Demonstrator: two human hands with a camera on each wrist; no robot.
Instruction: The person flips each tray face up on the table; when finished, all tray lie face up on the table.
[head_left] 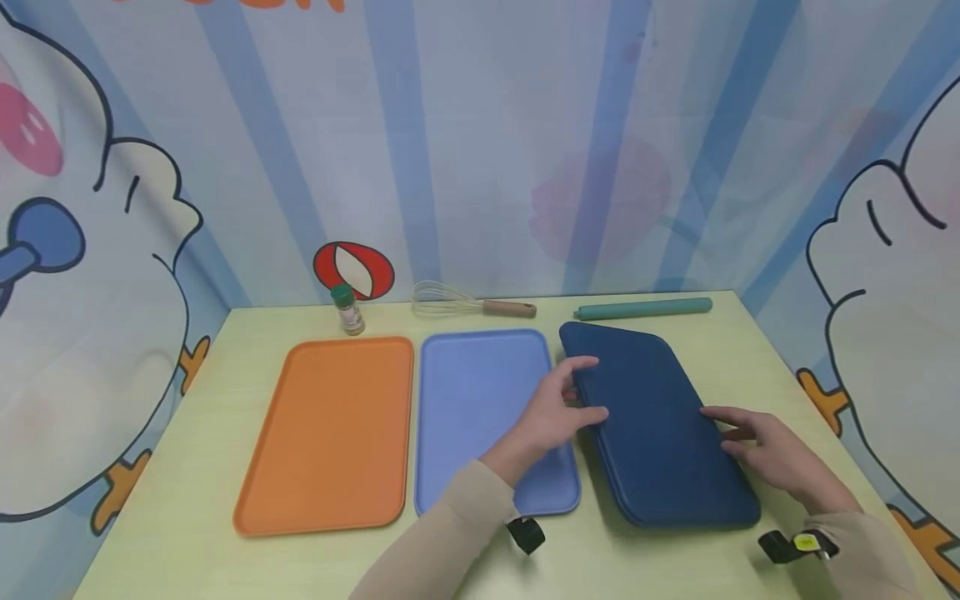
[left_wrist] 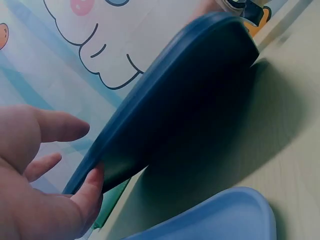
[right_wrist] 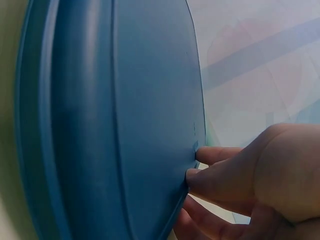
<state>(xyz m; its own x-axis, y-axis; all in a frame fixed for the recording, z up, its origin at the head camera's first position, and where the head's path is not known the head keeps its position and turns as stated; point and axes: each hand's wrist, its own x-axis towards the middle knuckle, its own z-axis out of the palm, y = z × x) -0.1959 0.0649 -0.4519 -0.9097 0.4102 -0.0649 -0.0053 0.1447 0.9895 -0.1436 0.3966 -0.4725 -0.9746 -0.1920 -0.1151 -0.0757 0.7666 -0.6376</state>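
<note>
A dark blue tray tilts over the table, its left edge raised and a smooth, rimless-looking face upward. My left hand holds that left edge, with the thumb and index finger spread along it. In the left wrist view, one finger meets the tray's edge from the shadowed underside. On the opposite side my right hand grips the right edge by the fingertips. The right wrist view has the fingers bent at the edge of the tray, some of them partly hidden behind it.
A light blue tray lies beneath my left forearm, and an orange tray lies left of it. Along the back stand or lie a green-capped spice jar, a whisk and a teal rolling pin. A printed curtain hangs behind.
</note>
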